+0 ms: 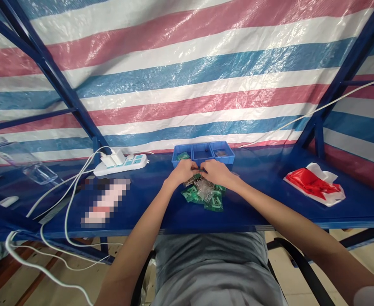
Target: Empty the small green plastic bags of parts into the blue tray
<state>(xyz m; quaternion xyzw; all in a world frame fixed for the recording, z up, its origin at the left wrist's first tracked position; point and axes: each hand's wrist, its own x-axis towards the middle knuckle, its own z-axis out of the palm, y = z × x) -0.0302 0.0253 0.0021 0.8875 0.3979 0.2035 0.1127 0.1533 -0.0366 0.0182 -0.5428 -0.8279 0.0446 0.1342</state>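
Note:
My left hand [183, 171] and my right hand [218, 172] meet over a small pile of packets in the middle of the blue table. Fingers of both hands are bent and pinched close together, and what lies between them is too small to make out. Below the fingertips are green printed packets [191, 194] and a clear plastic bag [205, 190] with a greyish look. Just behind the hands stands a blue three-compartment tray [202, 162]. A green packet [183, 156] shows in its left compartment, and small brownish pieces [220, 153] lie in the right one.
A white power strip [121, 165] with plugged-in chargers and loose white cables [70, 199] is on the left. Further left a clear bottle [34, 163] lies tilted. A red and white packet [314, 183] rests at the right. Striped sheeting [187, 76] hangs behind the table.

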